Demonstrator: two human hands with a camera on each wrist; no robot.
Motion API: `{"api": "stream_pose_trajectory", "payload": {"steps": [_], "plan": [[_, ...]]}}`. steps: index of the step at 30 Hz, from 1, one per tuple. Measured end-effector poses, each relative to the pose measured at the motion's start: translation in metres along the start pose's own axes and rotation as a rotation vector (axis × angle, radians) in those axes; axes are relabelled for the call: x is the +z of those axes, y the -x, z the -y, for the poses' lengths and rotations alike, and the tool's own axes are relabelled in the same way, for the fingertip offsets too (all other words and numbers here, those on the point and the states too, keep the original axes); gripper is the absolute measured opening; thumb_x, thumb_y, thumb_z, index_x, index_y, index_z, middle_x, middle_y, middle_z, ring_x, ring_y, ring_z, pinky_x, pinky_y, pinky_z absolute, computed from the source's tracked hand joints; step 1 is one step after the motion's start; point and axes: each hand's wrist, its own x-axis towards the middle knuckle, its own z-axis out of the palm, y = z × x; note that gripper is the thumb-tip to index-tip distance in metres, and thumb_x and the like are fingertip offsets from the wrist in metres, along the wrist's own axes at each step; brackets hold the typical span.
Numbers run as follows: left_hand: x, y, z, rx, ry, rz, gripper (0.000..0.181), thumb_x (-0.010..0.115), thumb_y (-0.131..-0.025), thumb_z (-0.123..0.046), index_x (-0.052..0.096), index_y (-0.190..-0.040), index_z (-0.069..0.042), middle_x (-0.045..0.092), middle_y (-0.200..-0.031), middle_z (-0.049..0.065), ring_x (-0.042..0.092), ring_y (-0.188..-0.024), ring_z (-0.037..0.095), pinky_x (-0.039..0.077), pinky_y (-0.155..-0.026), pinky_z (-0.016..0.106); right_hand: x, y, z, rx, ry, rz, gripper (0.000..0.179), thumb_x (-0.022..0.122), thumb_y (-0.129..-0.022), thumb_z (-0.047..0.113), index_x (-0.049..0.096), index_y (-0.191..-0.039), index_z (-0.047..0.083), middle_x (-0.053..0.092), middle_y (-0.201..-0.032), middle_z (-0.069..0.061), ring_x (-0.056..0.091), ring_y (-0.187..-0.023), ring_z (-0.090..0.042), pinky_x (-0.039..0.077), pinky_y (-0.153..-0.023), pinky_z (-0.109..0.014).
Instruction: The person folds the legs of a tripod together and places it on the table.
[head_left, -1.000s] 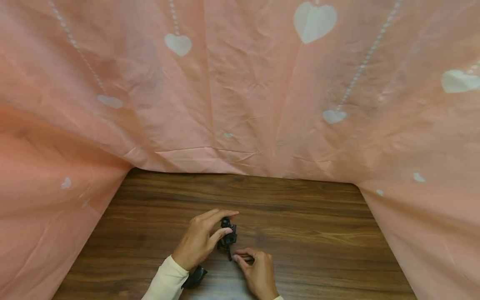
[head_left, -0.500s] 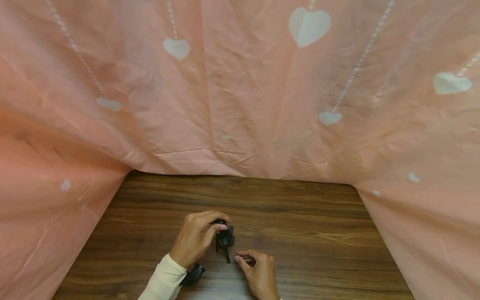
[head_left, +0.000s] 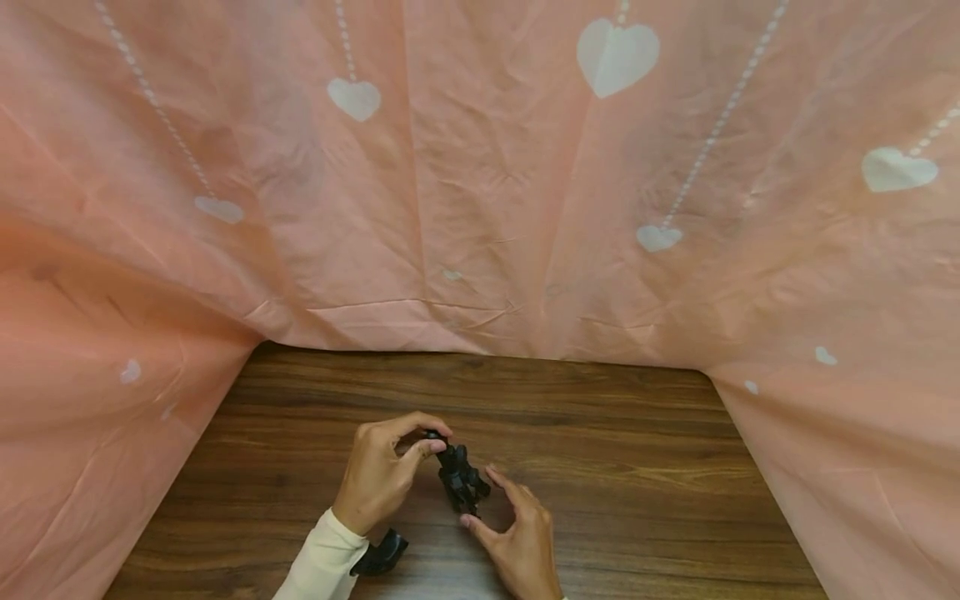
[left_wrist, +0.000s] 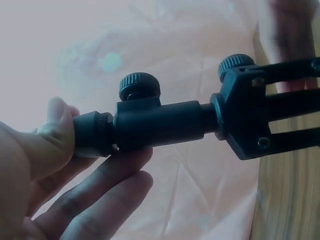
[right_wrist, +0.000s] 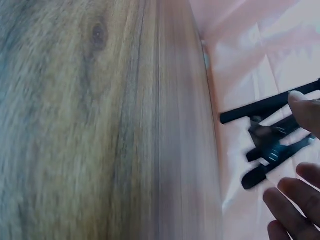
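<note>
A small black tripod [head_left: 459, 477] hangs tilted between my hands above the table. My left hand [head_left: 378, 471] pinches its top end between thumb and fingers. In the left wrist view, the tripod's shaft [left_wrist: 160, 122] has a ribbed knob on its upper side, and another knob sits by the leg hub [left_wrist: 245, 112]. At the leg end is my right hand [head_left: 521, 529], with thumb and fingers spread around the legs. The right wrist view has the thumb [right_wrist: 300, 105] over one leg [right_wrist: 255, 107], apparently touching it, while the other fingers stand apart from the legs.
Beneath is a dark wood-grain table [head_left: 637, 458]. Pink cloth [head_left: 487, 167] with white hearts encloses it at the back and both sides. A curved black piece [head_left: 381, 554] shows beside the left sleeve [head_left: 322, 554].
The tripod's leg end has swung right, towards my right hand, and its legs now look more spread. My right fingers have parted from a pinched pose. My left hand has shifted slightly left.
</note>
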Motion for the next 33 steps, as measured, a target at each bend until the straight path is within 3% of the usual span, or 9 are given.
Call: {"api": "stream_pose_trajectory", "payload": {"steps": [5,11,19,24,33], "plan": [[-0.001,0.000,-0.004,-0.049,0.069,-0.013,0.016,0.082,-0.091,-0.008,0.080,-0.104,-0.017,0.083,-0.098,-0.003,0.079,-0.087,0.009,0.064,-0.076,0.025,0.002,-0.001,0.004,0.010,-0.032,0.012,0.077,0.104,-0.065,0.026,0.073,-0.135,0.017,0.071,-0.141,0.004,0.069,-0.125,-0.019,0.058,-0.103,-0.046],[-0.003,-0.001,-0.011,-0.121,0.175,-0.043,0.015,0.080,-0.093,-0.010,0.080,-0.105,-0.019,0.083,-0.101,0.001,0.081,-0.088,0.012,0.064,-0.077,0.028,0.004,-0.003,0.007,-0.010,-0.040,-0.022,0.076,0.104,-0.065,0.025,0.073,-0.134,0.016,0.074,-0.136,0.004,0.073,-0.119,-0.018,0.060,-0.100,-0.042],[-0.004,-0.001,-0.015,-0.229,0.262,-0.107,0.015,0.080,-0.093,-0.007,0.080,-0.103,-0.018,0.083,-0.101,0.003,0.081,-0.089,0.015,0.065,-0.079,0.028,0.014,-0.001,0.003,-0.190,0.033,-0.167,0.083,0.107,-0.059,0.020,0.072,-0.133,0.009,0.076,-0.132,-0.002,0.076,-0.109,-0.019,0.054,-0.099,-0.016],[-0.008,-0.001,-0.014,-0.247,0.305,-0.143,0.012,0.080,-0.093,-0.005,0.080,-0.103,-0.012,0.082,-0.101,0.011,0.081,-0.091,0.020,0.064,-0.080,0.028,0.014,-0.003,0.003,-0.234,-0.017,-0.204,0.082,0.104,-0.062,0.009,0.070,-0.136,0.009,0.076,-0.132,-0.008,0.075,-0.110,-0.026,0.044,-0.107,-0.008],[-0.018,0.003,-0.006,-0.240,0.318,-0.159,0.013,0.081,-0.093,-0.007,0.079,-0.106,-0.004,0.082,-0.104,0.010,0.081,-0.095,0.018,0.064,-0.081,0.029,-0.004,-0.012,0.002,-0.303,-0.065,-0.161,0.076,0.099,-0.064,-0.001,0.070,-0.134,0.011,0.076,-0.130,-0.012,0.076,-0.110,-0.030,0.045,-0.105,-0.007]]}}
